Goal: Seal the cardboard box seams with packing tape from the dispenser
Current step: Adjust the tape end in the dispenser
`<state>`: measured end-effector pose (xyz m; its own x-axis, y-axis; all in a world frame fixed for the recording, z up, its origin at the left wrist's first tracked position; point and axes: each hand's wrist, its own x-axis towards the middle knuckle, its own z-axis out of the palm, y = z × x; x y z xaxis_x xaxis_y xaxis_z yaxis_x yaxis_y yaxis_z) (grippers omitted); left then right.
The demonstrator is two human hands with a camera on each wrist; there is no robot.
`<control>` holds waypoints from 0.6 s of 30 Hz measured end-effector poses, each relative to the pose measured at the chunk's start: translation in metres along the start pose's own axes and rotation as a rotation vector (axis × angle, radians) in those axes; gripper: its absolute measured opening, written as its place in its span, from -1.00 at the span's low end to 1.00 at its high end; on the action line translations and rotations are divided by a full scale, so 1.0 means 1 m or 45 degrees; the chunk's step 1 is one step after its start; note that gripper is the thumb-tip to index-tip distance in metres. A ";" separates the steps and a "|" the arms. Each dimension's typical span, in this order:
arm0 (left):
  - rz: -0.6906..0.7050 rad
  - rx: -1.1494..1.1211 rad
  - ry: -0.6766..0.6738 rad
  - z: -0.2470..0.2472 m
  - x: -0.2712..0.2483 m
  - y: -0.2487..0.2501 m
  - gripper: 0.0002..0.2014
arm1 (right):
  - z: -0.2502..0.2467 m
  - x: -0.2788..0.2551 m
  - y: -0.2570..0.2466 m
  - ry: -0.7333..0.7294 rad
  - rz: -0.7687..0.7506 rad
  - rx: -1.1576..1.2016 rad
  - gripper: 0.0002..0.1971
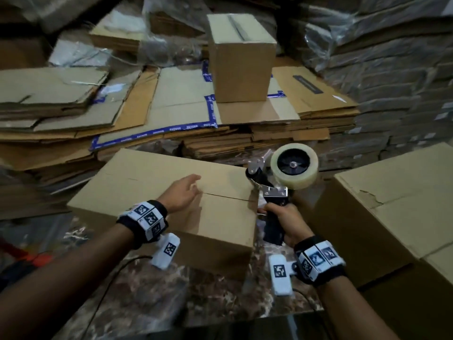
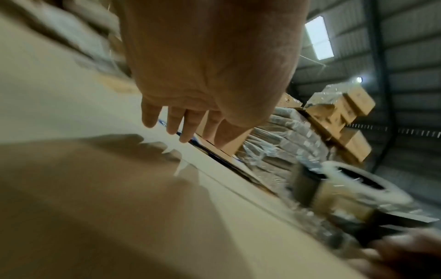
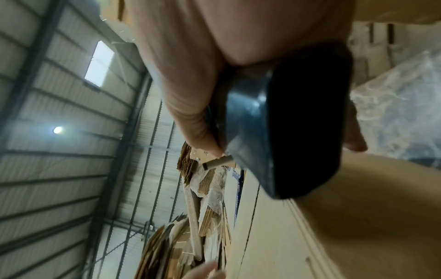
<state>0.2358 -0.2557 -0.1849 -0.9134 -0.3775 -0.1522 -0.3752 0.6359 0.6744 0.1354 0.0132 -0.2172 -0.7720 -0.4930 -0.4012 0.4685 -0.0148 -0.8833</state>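
A person's right hand [image 1: 285, 220] is gripping the dark handle of a tape dispenser [image 1: 272, 190], fingers wrapped round it, while its nose is meeting the near right edge of a closed cardboard box [image 1: 171, 192] on a marbled surface [image 1: 220, 303]. The box's centre seam [image 1: 220, 194] is running leftward and away from the dispenser, under the left hand [image 1: 182, 192], which is lying flat with straight fingers on the top flaps, holding nothing. The right hand is the nearer one to the seam's open end, so the pull looks set to travel along that line toward the left hand. The box is plain matte corrugated board with crisp edges; the tape roll [image 1: 294, 165] is glossy and clear on a black hub, the dispenser's plate bright metal. Flattened cartons [image 1: 171, 111] are piling up behind.
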 end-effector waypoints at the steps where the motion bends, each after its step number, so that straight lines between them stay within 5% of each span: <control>1: -0.003 0.139 0.078 -0.019 0.000 -0.022 -0.56 | 0.006 -0.003 -0.005 0.060 -0.067 -0.083 -0.98; 5: -0.230 0.646 0.272 -0.094 -0.001 -0.122 -0.24 | 0.025 -0.004 -0.020 0.142 -0.236 -0.490 -0.84; 11: -0.212 0.822 0.063 -0.130 -0.012 -0.197 0.07 | 0.087 -0.004 -0.036 0.062 -0.404 -0.770 -0.86; 18: -0.196 0.754 0.060 -0.115 -0.060 -0.191 -0.16 | 0.180 -0.001 -0.041 -0.288 -0.391 -0.804 -0.94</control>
<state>0.3808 -0.4317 -0.2217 -0.8389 -0.5155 -0.1748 -0.5386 0.8325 0.1294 0.1947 -0.1426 -0.1371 -0.6893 -0.7155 -0.1138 -0.1438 0.2891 -0.9464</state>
